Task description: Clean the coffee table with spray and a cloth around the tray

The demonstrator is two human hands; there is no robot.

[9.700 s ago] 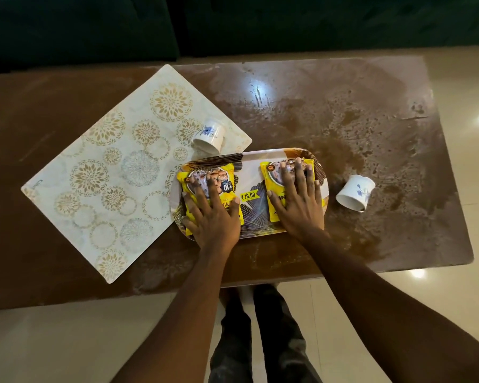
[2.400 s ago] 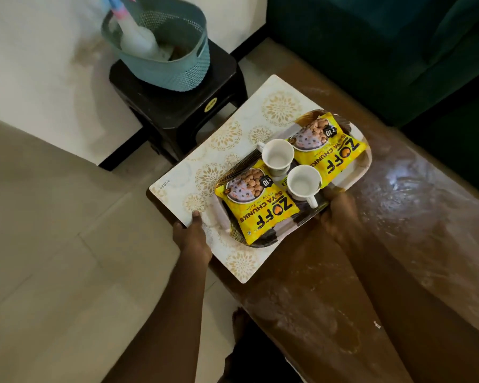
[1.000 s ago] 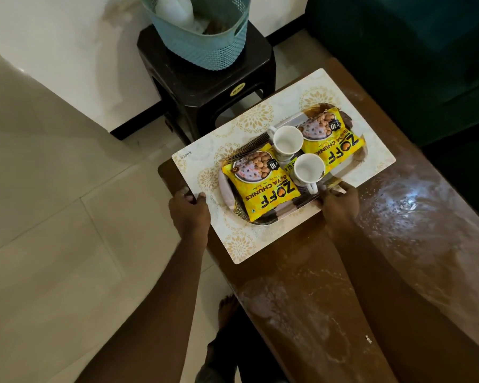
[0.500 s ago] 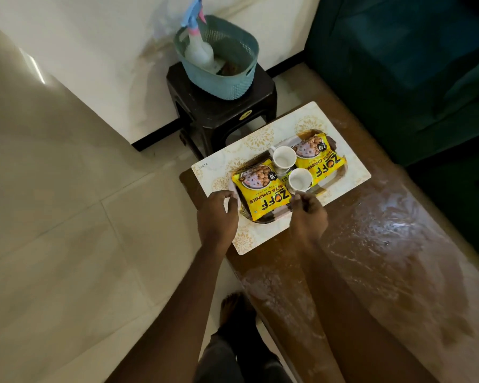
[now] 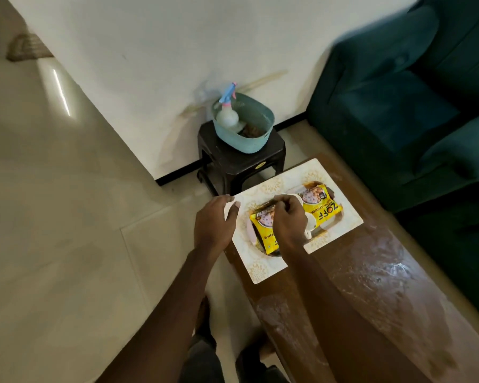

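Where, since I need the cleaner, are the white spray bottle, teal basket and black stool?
White plastic spray bottle (image 5: pixel 227 118): head view, round body.
Teal plastic basket (image 5: pixel 244 142): head view, front wall.
Black plastic stool (image 5: pixel 221 153): head view, seat top.

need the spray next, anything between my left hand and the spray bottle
Nothing visible blocks it. The spray bottle stands in the teal basket on the black stool, trigger above the rim; between it and the left hand lie only basket wall and stool top.
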